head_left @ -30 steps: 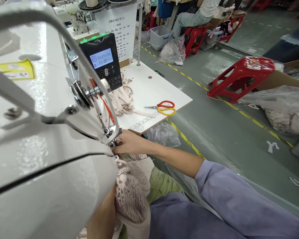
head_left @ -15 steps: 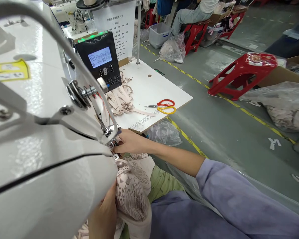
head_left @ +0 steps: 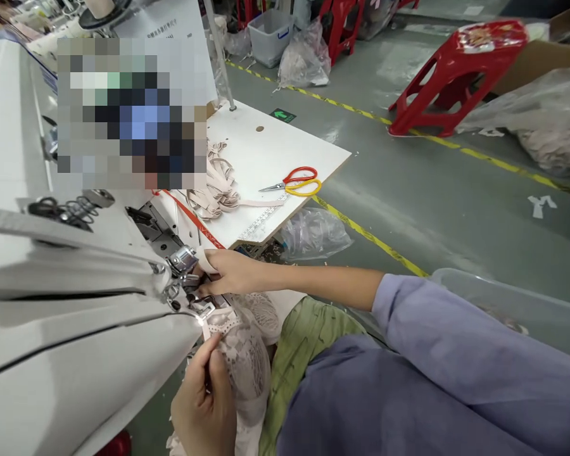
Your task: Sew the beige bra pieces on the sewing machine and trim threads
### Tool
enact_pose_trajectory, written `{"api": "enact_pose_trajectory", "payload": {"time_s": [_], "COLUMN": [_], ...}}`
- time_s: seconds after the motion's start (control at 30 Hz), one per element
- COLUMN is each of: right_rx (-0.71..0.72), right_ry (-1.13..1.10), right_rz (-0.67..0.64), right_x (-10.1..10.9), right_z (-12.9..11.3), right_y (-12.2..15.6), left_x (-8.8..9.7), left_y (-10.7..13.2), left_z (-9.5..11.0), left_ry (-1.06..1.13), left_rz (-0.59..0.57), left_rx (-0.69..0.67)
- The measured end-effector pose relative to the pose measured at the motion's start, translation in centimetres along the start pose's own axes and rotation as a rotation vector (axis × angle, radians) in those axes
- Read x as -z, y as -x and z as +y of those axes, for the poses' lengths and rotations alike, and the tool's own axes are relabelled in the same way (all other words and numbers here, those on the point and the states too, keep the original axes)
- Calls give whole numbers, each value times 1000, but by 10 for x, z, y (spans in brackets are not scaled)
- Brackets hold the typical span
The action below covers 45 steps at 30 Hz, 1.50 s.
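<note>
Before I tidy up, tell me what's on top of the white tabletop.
On it: scissors, a pile of beige straps, a ruler strip and a metal pole. Anything beneath the pile is covered; pixelation masks the area beside it.

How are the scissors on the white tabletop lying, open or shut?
Shut, as far as the picture shows: on the scissors, the blades lie together and taper to one tip.

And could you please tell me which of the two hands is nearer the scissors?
The right hand, at the end of the lilac sleeve, is nearer the scissors; the left hand is lower in the picture, pinching the lace garment.
</note>
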State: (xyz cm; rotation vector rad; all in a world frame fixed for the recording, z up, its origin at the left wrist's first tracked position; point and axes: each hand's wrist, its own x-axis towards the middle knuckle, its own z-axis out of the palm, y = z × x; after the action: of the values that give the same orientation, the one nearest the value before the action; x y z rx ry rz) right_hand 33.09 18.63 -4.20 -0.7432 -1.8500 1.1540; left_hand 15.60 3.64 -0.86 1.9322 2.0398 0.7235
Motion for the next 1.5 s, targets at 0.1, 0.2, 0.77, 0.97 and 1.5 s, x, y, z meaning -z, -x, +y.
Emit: {"api": "enact_pose_trajectory", "payload": {"time_s": [0.1,0.2,0.77,0.97,1.5], "right_rx": [17,4,-11,11,6], "right_ry": [26,51,9,-6,64], "right_rz": [34,59,62,73,59], "right_x": [-5,-7,3,4,3], "right_z": [2,2,0,1,-8], "right_y": [0,1,9,9,14], "left_x": [0,-2,-17,-16,-13], "left_y": [2,4,9,5,8], "left_z": [-3,-5,-7,-5,-9], "left_ry": [-81,-107,-217,-237,12], "left_rz": [48,60,80,70,38], "left_rx": [-49,-114,-321,-327,-161]}}
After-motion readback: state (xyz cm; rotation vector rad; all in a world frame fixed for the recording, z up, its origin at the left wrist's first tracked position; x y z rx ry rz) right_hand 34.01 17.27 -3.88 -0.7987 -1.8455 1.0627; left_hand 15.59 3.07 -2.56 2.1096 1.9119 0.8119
